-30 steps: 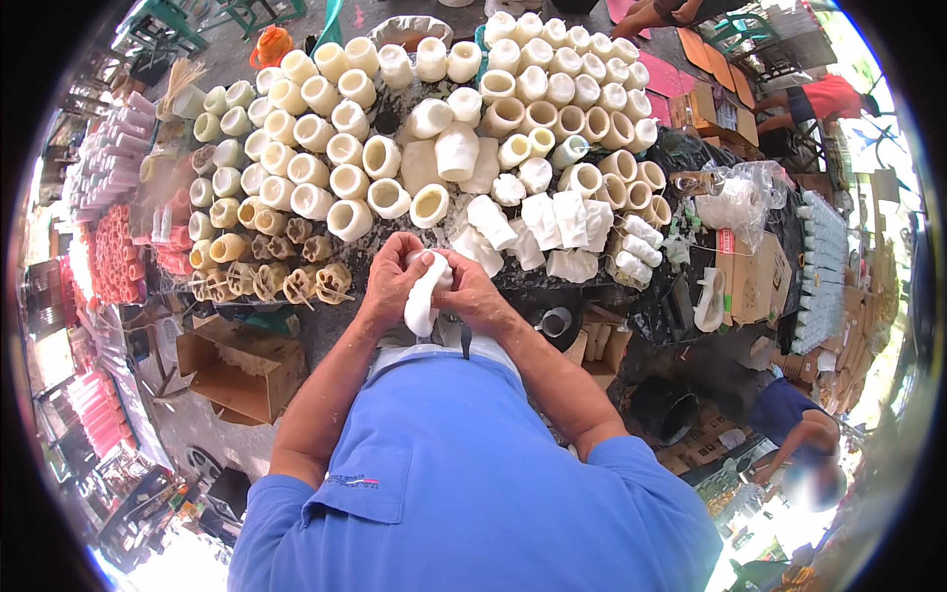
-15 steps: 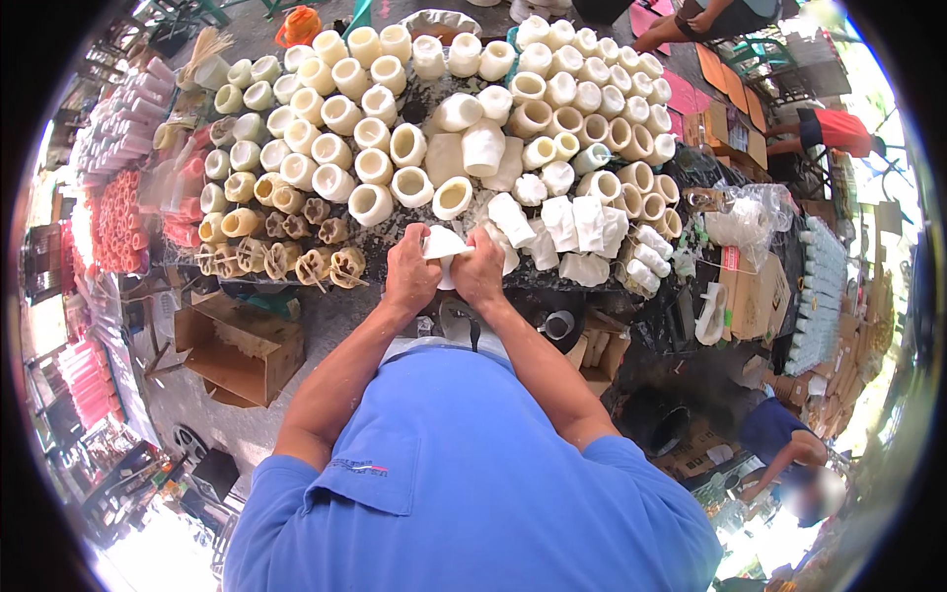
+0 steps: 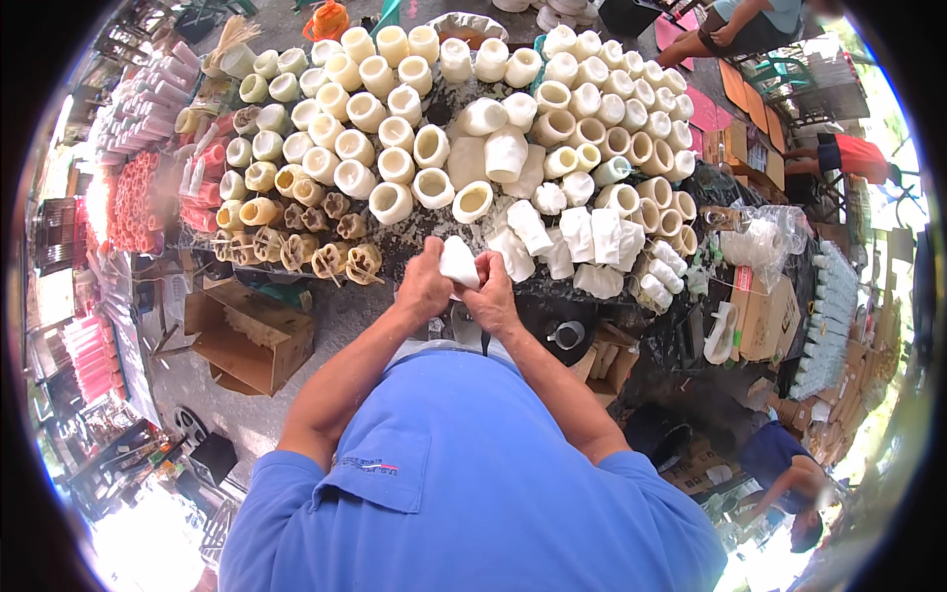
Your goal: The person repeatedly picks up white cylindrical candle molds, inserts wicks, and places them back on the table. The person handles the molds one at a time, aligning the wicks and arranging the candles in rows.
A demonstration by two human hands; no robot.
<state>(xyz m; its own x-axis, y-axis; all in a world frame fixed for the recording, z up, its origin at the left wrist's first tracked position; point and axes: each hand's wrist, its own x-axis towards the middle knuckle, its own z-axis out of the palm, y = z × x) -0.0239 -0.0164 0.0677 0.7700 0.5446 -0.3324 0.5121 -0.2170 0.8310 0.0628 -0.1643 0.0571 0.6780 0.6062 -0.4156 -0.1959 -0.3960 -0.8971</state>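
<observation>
Between my hands, at the near edge of the table, is a small white piece (image 3: pixel 458 262) with a smooth face and a rounded top, possibly wax or plaster. It stands tilted upright. My left hand (image 3: pixel 424 286) is closed on its left side, and my right hand (image 3: pixel 492 294) pinches its lower right edge. Just beyond, cream candle-like cups (image 3: pixel 472 201) lie with their hollow mouths toward me. To the right of my hands lie several white crumpled-looking pieces (image 3: pixel 529 227). Whatever is under my fingers is hidden.
Brown flower-shaped pieces (image 3: pixel 330 259) line the table's near left edge. An open cardboard box (image 3: pixel 252 335) sits on the floor below. Clear plastic bags (image 3: pixel 764 237) and a cardboard sheet (image 3: pixel 767 321) are at right. Other people (image 3: pixel 784 464) are at the right side.
The white piece has turned from lying wide between my hands to a more upright tilt. Both hands have shifted a little nearer to me, and the view has swung slightly.
</observation>
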